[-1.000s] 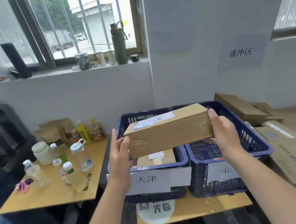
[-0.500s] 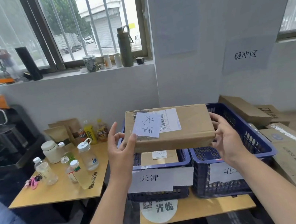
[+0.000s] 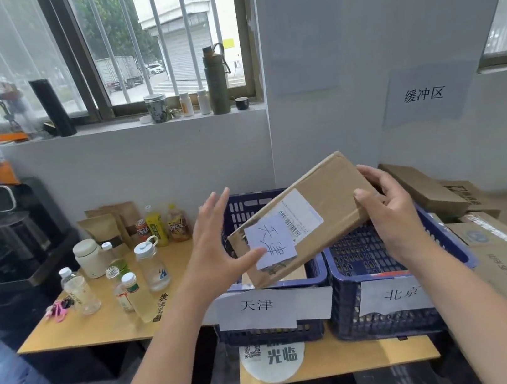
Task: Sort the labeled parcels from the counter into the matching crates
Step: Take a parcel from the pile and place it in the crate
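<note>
Above the two blue crates, the parcel [image 3: 305, 217] now tilts, its low corner dipping toward the left crate [image 3: 278, 281] tagged 天津, matching its handwritten label [image 3: 271, 245]. Half a second ago both hands held it level; now the left hand [image 3: 217, 246] has let go, fingers straight and apart, while the right hand [image 3: 385, 205] grips the high end. Release into that crate looks imminent.

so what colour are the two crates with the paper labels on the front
Dark blue, both crates, with slotted walls; the head view shows them best.
</note>
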